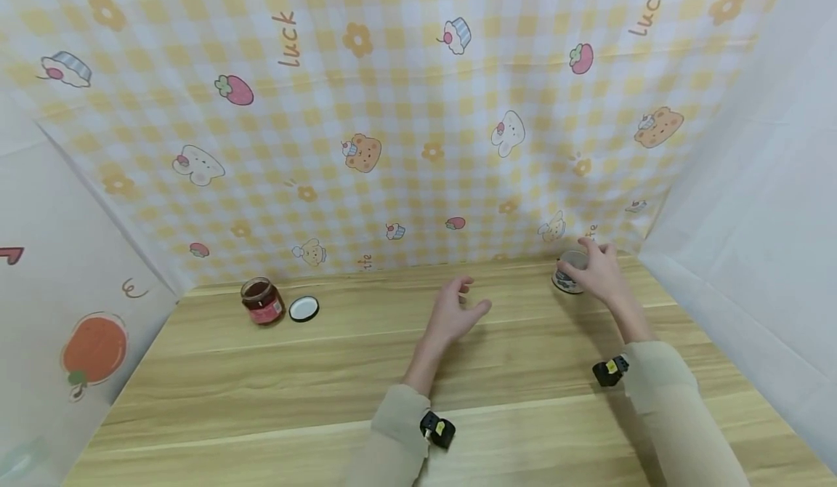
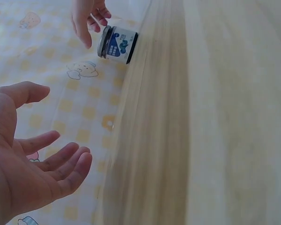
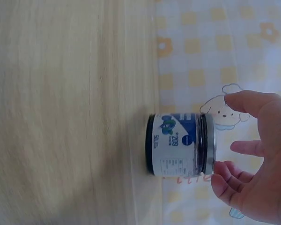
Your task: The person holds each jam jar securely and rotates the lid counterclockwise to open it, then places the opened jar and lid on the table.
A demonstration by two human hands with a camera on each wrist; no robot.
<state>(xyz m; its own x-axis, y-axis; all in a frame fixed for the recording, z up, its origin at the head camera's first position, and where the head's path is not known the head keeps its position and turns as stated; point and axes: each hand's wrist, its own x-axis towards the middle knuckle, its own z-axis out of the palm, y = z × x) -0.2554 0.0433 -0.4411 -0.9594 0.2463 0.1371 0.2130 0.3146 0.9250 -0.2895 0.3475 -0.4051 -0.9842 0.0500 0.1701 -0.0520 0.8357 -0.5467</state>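
Note:
A small jar with a blue and white label (image 3: 173,145) and a silver lid (image 3: 210,144) stands upright at the back right of the table. Around its top, my right hand (image 1: 600,275) is spread, thumb and fingers apart. In the right wrist view the lower fingertips are at the lid's edge; whether they touch it I cannot tell. My left hand (image 1: 451,312) hovers over the middle of the table, holding nothing, its fingers loosely bent. The left wrist view shows this palm (image 2: 33,164) with the labelled jar (image 2: 119,44) farther off.
At the back left stands a lidless jar of dark red contents (image 1: 263,302). Beside it a round lid (image 1: 304,309) lies with its white inside up. A checked curtain (image 1: 405,109) hangs along the table's back edge, and white cloth (image 1: 752,218) borders the right side.

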